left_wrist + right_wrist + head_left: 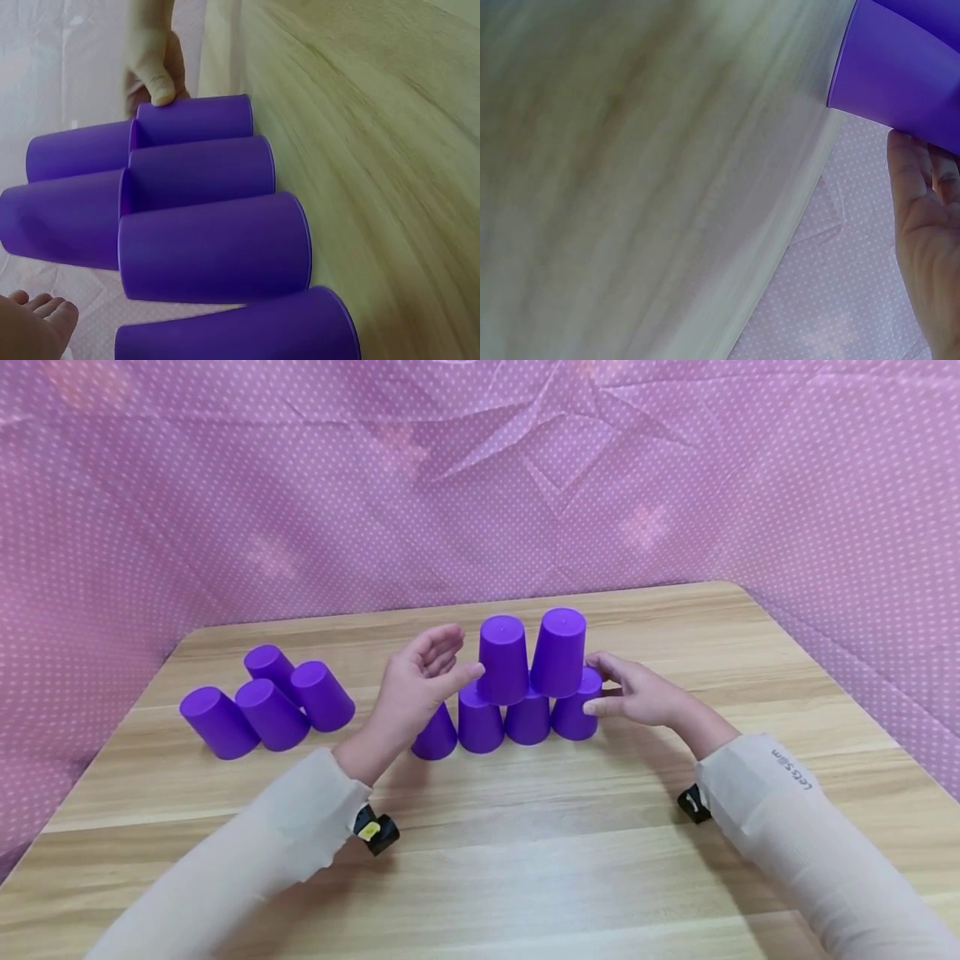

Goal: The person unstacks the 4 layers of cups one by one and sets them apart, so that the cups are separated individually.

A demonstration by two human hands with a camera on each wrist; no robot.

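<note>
Several purple cups stand upside down in a row, among them the right end cup (573, 714) and the left end cup (437, 737). On top of this row sit two more, an upper left cup (503, 660) and an upper right cup (559, 653). My right hand (637, 692) holds the right end cup from its outer side, thumb in front and fingers behind. In the left wrist view that thumb (161, 86) lies on the cup's wall. My left hand (420, 681) is raised beside the upper left cup, fingers extended, thumb tip close to its side.
Several more upside-down purple cups (273, 717) stand grouped on the left of the wooden table (525, 860). Behind the table hangs a pink dotted cloth (300, 485). Small black devices sit at both wrists, the left one (378, 831) close over the tabletop.
</note>
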